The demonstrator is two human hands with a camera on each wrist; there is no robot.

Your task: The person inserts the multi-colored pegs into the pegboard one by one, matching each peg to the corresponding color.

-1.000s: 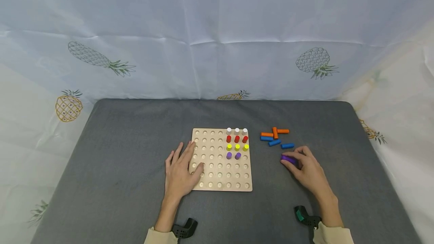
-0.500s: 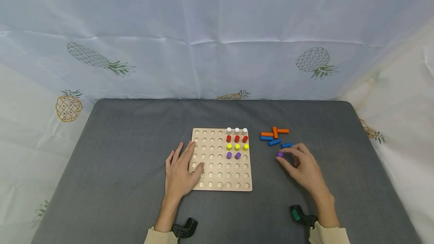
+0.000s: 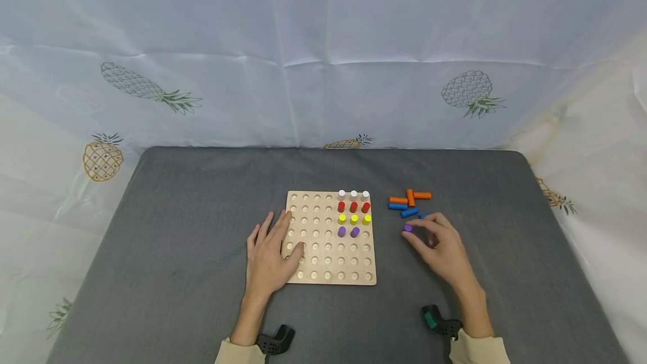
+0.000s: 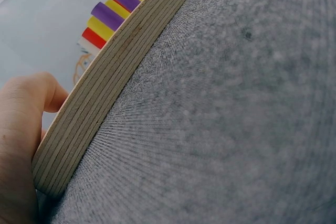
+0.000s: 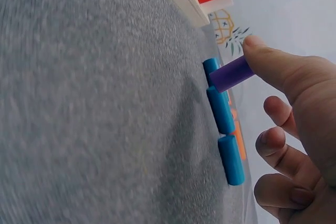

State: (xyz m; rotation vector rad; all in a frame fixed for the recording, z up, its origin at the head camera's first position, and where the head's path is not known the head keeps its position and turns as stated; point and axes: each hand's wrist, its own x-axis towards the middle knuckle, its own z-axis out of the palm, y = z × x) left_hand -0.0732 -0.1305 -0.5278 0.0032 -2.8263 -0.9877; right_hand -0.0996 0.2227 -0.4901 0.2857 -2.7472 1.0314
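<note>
The right hand (image 3: 443,247), pinching a purple peg (image 3: 408,228), has moved toward nine o'clock; the left hand (image 3: 270,262), outspread, touches the board (image 3: 321,240).

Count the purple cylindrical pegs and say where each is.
3: two purple cylindrical pegs stand side by side in the square pale wooden board; the right hand pinches the third purple peg.
</note>
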